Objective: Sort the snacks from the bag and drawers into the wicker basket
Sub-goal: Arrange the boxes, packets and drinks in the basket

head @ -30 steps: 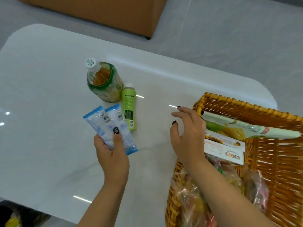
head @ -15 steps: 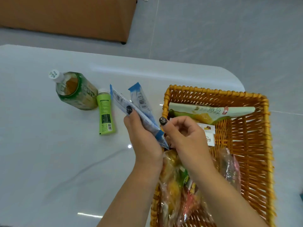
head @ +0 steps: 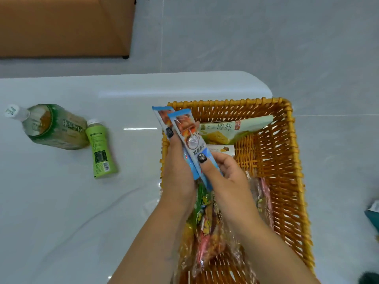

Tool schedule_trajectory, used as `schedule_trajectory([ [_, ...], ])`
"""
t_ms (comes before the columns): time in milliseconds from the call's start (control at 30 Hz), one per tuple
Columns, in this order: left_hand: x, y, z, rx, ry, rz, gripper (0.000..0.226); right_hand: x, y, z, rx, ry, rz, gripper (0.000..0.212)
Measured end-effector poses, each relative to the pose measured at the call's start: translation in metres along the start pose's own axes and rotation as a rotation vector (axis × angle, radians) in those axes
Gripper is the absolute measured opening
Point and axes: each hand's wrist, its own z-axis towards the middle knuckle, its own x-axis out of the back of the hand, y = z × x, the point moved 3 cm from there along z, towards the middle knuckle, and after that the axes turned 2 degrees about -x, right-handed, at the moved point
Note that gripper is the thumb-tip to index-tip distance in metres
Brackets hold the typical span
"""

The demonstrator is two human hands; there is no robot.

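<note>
White table (head: 61, 212), wicker basket (head: 287, 160) at its right edge. I'm holding two blue snack sticks (head: 185, 136) over the basket's left rim w/ both hands: left hand (head: 176, 171) wrapping them, right hand (head: 223, 173) pinching the lower end. Long axis pointing toward far edge; basket interior directly right, nearer my right hand.

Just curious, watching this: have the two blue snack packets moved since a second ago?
Yes. The blue snack packets went right, from beside the small green bottle to over the wicker basket, gripped by both hands.
</note>
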Motion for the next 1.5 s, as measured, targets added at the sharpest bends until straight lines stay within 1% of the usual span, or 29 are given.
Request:
schedule_trajectory([
  [100, -0.01, -0.008, -0.002, -0.054, 0.028, 0.176, 0.037, 0.021, -0.005, -0.003, -0.01, -0.029, 0.031, 0.011],
  [133, -0.014, -0.008, -0.003, -0.086, 0.029, 0.201, 0.032, 0.029, -0.006, -0.004, -0.006, -0.017, 0.055, 0.009],
  [200, -0.02, -0.008, -0.004, -0.121, 0.064, 0.198, 0.02, 0.048, -0.007, -0.007, 0.008, 0.042, 0.108, 0.009],
  [267, -0.022, -0.01, -0.002, -0.114, 0.114, 0.17, 0.016, 0.065, -0.005, -0.009, 0.018, 0.13, 0.137, 0.012],
  [333, -0.024, -0.013, 0.0, -0.098, 0.109, 0.172, 0.015, 0.078, -0.004, -0.011, 0.026, 0.205, 0.135, 0.019],
  [367, -0.025, -0.014, 0.0, -0.095, 0.097, 0.168, 0.017, 0.084, -0.004, -0.012, 0.034, 0.219, 0.106, 0.024],
  [433, -0.027, -0.015, 0.002, -0.105, 0.077, 0.171, 0.021, 0.096, -0.009, -0.013, 0.079, 0.226, -0.028, 0.031],
  [500, -0.026, -0.016, 0.001, -0.134, 0.093, 0.222, 0.026, 0.11, -0.021, -0.012, 0.155, 0.235, -0.195, 0.031],
  [567, -0.024, -0.016, -0.001, -0.2, 0.132, 0.297, 0.034, 0.126, -0.034, -0.005, 0.238, 0.291, -0.253, 0.03],
  [600, -0.023, -0.015, -0.002, -0.234, 0.139, 0.308, 0.041, 0.134, -0.039, 0.0, 0.272, 0.319, -0.216, 0.027],
  [633, -0.022, -0.013, -0.004, -0.255, 0.136, 0.302, 0.051, 0.14, -0.044, 0.006, 0.285, 0.328, -0.11, 0.023],
  [700, -0.022, -0.013, -0.008, -0.263, 0.109, 0.285, 0.071, 0.145, -0.047, 0.017, 0.254, 0.256, 0.275, 0.016],
  [733, -0.022, -0.014, -0.01, -0.256, 0.095, 0.29, 0.076, 0.143, -0.046, 0.022, 0.227, 0.19, 0.491, 0.014],
  [767, -0.022, -0.015, -0.011, -0.241, 0.088, 0.308, 0.076, 0.14, -0.046, 0.026, 0.193, 0.136, 0.676, 0.014],
  [800, -0.023, -0.018, -0.012, -0.221, 0.087, 0.334, 0.072, 0.135, -0.044, 0.028, 0.158, 0.111, 0.804, 0.02],
  [833, -0.023, -0.02, -0.013, -0.2, 0.094, 0.354, 0.065, 0.129, -0.04, 0.03, 0.12, 0.101, 0.879, 0.028],
  [933, -0.023, -0.026, -0.012, -0.151, 0.13, 0.359, 0.044, 0.112, -0.024, 0.03, -0.009, 0.063, 0.917, 0.037],
  [1000, -0.023, -0.027, -0.012, -0.121, 0.148, 0.359, 0.038, 0.109, -0.012, 0.028, -0.085, 0.016, 0.877, 0.042],
  [1033, -0.022, -0.028, -0.012, -0.11, 0.147, 0.367, 0.036, 0.112, -0.007, 0.027, -0.104, 0.017, 0.816, 0.043],
  [1067, -0.022, -0.028, -0.012, -0.106, 0.136, 0.375, 0.034, 0.117, -0.003, 0.026, -0.108, 0.043, 0.707, 0.042],
  [1100, -0.022, -0.029, -0.012, -0.108, 0.115, 0.389, 0.032, 0.123, 0.0, 0.026, -0.1, 0.09, 0.547, 0.037],
  [1167, -0.022, -0.03, -0.013, -0.121, 0.052, 0.463, 0.033, 0.133, 0.007, 0.029, -0.097, 0.208, 0.203, 0.023],
  [1200, -0.024, -0.031, -0.014, -0.126, 0.017, 0.497, 0.035, 0.134, 0.01, 0.032, -0.098, 0.247, 0.1, 0.017],
  [1233, -0.024, -0.031, -0.014, -0.129, -0.01, 0.511, 0.038, 0.133, 0.012, 0.038, -0.096, 0.261, 0.048, 0.013],
  [1300, -0.025, -0.033, -0.015, -0.126, -0.032, 0.505, 0.041, 0.125, 0.017, 0.053, -0.113, 0.256, -0.007, 0.013],
  [1400, -0.022, -0.032, -0.016, -0.159, -0.024, 0.498, 0.049, 0.116, 0.024, 0.082, -0.147, 0.233, -0.12, 0.02],
  [1500, -0.02, -0.029, -0.017, -0.186, -0.05, 0.556, 0.059, 0.114, 0.026, 0.106, -0.132, 0.282, -0.259, 0.031],
])
